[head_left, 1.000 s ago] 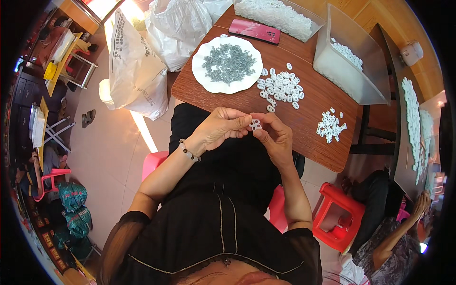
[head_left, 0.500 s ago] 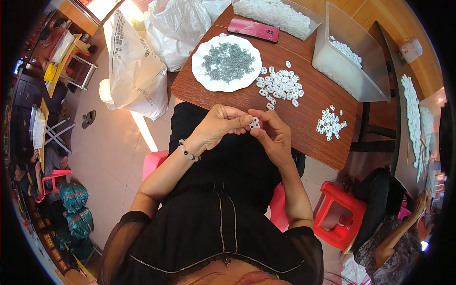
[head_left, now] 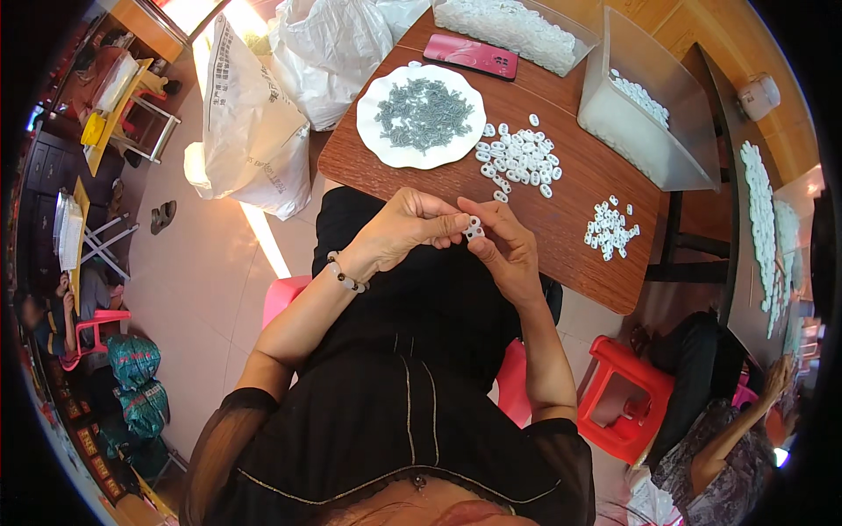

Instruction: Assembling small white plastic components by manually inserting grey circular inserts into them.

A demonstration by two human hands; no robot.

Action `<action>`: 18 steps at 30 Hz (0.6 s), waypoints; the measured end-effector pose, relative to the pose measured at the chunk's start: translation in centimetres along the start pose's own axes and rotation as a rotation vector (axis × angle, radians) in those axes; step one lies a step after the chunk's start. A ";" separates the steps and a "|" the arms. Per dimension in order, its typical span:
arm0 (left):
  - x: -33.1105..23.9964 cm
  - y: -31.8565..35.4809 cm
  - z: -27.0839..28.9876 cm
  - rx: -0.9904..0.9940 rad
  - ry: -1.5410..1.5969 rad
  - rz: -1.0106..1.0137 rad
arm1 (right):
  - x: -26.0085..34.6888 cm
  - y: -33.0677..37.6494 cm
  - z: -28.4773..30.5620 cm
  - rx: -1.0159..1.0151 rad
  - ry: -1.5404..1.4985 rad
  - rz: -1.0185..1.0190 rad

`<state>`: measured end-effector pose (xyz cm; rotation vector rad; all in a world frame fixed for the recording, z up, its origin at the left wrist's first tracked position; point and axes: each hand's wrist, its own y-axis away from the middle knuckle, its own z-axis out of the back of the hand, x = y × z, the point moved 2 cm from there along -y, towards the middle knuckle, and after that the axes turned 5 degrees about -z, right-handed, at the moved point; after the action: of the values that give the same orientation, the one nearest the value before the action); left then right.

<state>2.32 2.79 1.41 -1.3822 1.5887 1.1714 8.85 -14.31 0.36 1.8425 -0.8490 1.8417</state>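
Over my lap, at the table's near edge, my left hand [head_left: 410, 230] pinches a small white plastic piece with dark holes [head_left: 474, 227] between thumb and fingers. From the other side, the thumb and index finger of my right hand [head_left: 511, 254] close on the same piece. Whether it is one part or two pressed together I cannot make out. Just beyond my hands lies a pile of white oval two-holed pieces [head_left: 524, 158]. A white scalloped plate [head_left: 373, 145] holds many small grey metal pins [head_left: 424, 114]. A second pile of smaller white pieces [head_left: 611, 230] lies to the right.
A pink phone [head_left: 471, 57] lies at the table's far side. Clear plastic bins [head_left: 627, 136] with white pieces stand behind and right. White sacks [head_left: 254, 131] lean at the left. A red stool [head_left: 627, 399] and another person's arm [head_left: 737, 438] are at the right.
Both hands keep their grip on the white piece, which has turned and shifted slightly. The view has moved a little; the piles and plate look unchanged.
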 end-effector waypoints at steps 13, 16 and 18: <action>0.9 0.7 -1.0 -0.028 0.242 0.082 | -0.6 -0.1 0.2 -0.042 0.030 0.165; 1.1 0.9 -1.3 -0.072 0.268 0.080 | -0.3 0.0 -0.2 -0.057 0.002 0.119; 1.2 1.0 -1.6 -0.100 0.274 0.069 | 0.0 0.0 -0.4 -0.055 -0.004 0.107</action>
<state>1.25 0.91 1.00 -1.6205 1.8001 1.1534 8.52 -14.05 0.38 1.8000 -1.0071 1.8592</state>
